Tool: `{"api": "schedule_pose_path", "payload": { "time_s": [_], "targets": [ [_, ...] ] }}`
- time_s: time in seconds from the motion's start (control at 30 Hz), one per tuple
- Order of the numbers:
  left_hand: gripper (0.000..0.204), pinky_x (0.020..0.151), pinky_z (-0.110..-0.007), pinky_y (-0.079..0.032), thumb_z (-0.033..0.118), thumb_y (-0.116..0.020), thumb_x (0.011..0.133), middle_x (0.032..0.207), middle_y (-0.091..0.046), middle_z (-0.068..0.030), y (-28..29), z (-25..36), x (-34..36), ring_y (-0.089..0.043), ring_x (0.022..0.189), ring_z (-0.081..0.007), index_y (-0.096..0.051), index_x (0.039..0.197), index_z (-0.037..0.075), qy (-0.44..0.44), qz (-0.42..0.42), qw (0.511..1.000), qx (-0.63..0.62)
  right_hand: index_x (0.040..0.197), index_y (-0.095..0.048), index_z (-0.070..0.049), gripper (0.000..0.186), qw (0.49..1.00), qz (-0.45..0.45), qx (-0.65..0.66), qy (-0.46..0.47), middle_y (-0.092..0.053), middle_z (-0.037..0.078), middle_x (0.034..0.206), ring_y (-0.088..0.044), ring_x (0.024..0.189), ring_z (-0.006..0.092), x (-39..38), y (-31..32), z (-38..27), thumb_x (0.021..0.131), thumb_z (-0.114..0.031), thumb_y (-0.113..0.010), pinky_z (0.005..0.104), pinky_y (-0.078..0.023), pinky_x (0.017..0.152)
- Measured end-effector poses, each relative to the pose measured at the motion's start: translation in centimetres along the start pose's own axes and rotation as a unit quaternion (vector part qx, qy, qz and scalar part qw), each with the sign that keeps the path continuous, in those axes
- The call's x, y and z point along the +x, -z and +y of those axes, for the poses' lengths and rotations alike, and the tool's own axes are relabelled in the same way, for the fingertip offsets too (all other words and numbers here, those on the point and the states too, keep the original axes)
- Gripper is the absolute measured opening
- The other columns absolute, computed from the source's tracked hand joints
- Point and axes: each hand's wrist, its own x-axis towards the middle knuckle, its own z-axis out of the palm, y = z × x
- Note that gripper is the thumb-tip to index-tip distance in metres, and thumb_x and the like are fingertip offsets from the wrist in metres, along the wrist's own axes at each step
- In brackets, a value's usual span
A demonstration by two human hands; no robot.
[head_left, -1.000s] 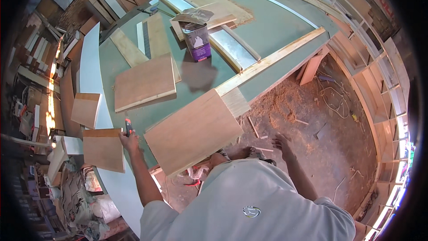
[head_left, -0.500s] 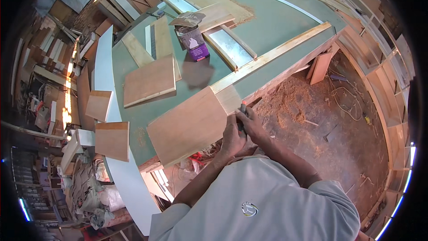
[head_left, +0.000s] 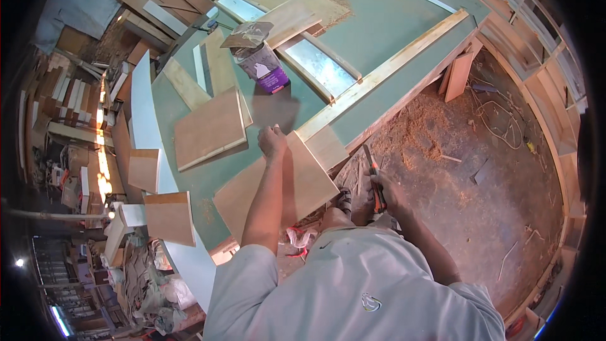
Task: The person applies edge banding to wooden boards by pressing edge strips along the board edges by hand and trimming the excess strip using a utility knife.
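From my remote seat, head view. Right hand (head_left: 389, 193): fingers closed around a red-and-black hand tool (head_left: 379, 199), narrow dark end pointing up and away from the body, just off the near table edge. Left hand (head_left: 273, 142): fingers curled at the far edge of a brown wooden panel (head_left: 309, 180); I cannot tell whether it grips or merely rests. The panel lies under the left forearm at the near side of the green table (head_left: 379, 107). A long pale wood strip (head_left: 391, 76) runs toward the far right. Beyond the left hand I note a second brown panel (head_left: 211, 127) and a purple-and-grey tin (head_left: 272, 81). Sawdust (head_left: 413, 142) on the floor, right.
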Motion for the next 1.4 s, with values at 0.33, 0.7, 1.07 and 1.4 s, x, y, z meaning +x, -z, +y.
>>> {"api": "schedule_pose_path", "payload": {
  "time_s": [0.33, 0.7, 1.07, 1.4],
  "targets": [
    [0.034, 0.105, -0.047, -0.040, 0.022, -0.053, 0.102, 0.124, -0.056, -0.0177, -3.9, -0.2, 0.3, -0.053, 0.120, -0.0349, -0.056, 0.130, 0.003, -0.023, 0.105, 0.982, 0.154, 0.113, -0.059, -0.002, 0.026, 0.982, 0.052, -0.181, -0.020, -0.058, 0.003, 0.078, -0.058, 0.076, 0.0112, 4.2, -8.4, -4.4, 0.105, -0.026, -0.053, 0.0315, -0.048, 0.067],
    [0.037, 0.078, -0.050, -0.047, 0.034, -0.067, 0.096, 0.083, -0.059, -0.0134, -2.6, -0.6, 0.4, -0.058, 0.086, -0.0356, -0.060, 0.076, 0.004, -0.069, 0.031, 0.997, -0.034, 0.093, -0.062, -0.003, 0.026, 0.912, 0.344, -0.221, 0.035, -0.064, 0.006, 0.071, -0.063, 0.062, 0.0176, 9.8, -8.0, -0.4, 0.084, -0.025, -0.074, 0.0358, -0.049, 0.057],
    [0.041, 0.065, -0.046, -0.044, 0.025, -0.080, 0.085, 0.070, -0.054, -0.0111, -2.6, -1.2, 0.0, -0.055, 0.071, -0.0322, -0.054, 0.063, 0.002, -0.193, 0.049, 0.969, -0.148, 0.100, -0.062, -0.001, 0.017, 0.966, 0.251, -0.056, 0.038, -0.062, 0.004, 0.069, -0.058, 0.053, 0.0118, 12.1, -8.7, 1.6, 0.085, -0.003, -0.067, 0.0268, -0.047, 0.046],
    [0.039, 0.064, -0.045, -0.044, 0.024, -0.082, 0.083, 0.069, -0.053, -0.0100, -2.5, -1.3, -0.1, -0.055, 0.071, -0.0306, -0.057, 0.063, 0.001, -0.202, 0.056, 0.966, -0.153, 0.097, -0.060, -0.001, 0.016, 0.930, 0.276, -0.188, 0.153, -0.063, 0.004, 0.070, -0.061, 0.055, 0.0118, 14.1, -8.3, 2.7, 0.086, -0.005, -0.071, 0.0283, -0.050, 0.050]
  ]
}}
